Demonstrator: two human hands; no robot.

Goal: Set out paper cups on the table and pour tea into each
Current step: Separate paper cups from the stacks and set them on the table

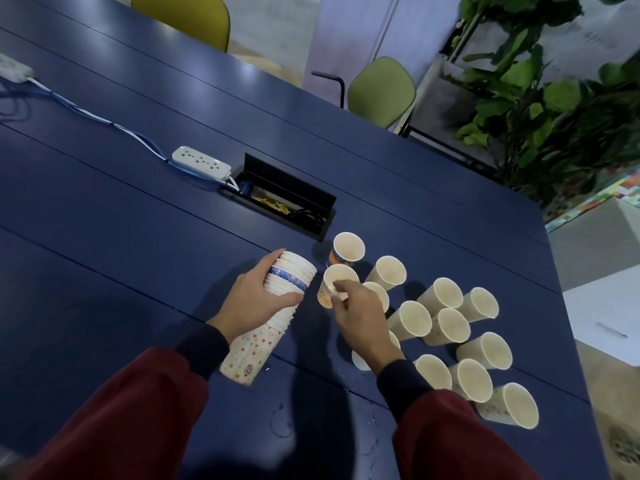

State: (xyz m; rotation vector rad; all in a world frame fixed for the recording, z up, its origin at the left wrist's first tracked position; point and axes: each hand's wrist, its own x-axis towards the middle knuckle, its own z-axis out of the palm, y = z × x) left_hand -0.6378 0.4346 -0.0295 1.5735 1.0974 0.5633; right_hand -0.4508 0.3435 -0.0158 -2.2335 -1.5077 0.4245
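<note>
My left hand (258, 301) grips a tall stack of nested paper cups (266, 327), which leans above the blue table (121, 244). My right hand (360, 318) pinches the rim of a single paper cup (334, 282) with an orange print, just right of the stack's top. Another orange-printed cup (348, 249) stands behind it. Several empty paper cups (446, 327) stand upright in a loose cluster to the right, near the table's right edge. One cup is partly hidden under my right wrist. No tea vessel is in view.
A white power strip (201, 161) with blue cables lies at the left centre, beside an open cable box (287, 202) set into the table. Small water drops (282, 415) dot the near table. Green chairs (381, 88) and a leafy plant (554, 98) stand beyond the far edge.
</note>
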